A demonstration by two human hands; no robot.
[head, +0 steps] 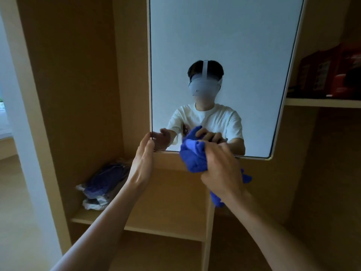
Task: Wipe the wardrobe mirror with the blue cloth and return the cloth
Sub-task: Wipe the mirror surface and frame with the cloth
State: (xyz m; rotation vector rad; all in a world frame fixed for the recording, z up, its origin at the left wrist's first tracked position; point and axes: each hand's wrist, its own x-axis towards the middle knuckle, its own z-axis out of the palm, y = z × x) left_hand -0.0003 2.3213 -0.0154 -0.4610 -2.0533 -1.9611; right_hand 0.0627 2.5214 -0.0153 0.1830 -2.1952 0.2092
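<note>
The wardrobe mirror (224,45) hangs in front of me in a thin pale frame, showing a person in a white T-shirt and a headset. My left hand (142,159) grips the mirror's lower left edge between thumb and fingers. My right hand (220,169) is closed around a bunched blue cloth (193,157), which presses against the glass near the bottom edge. A tail of the cloth hangs down below my right wrist.
Behind the mirror is a wooden wardrobe with open compartments. A lower left shelf (156,212) holds a plastic-wrapped bundle of bluish fabric (103,184). Red boxes (332,71) stand on the upper right shelf. A white door frame (29,133) runs down the left.
</note>
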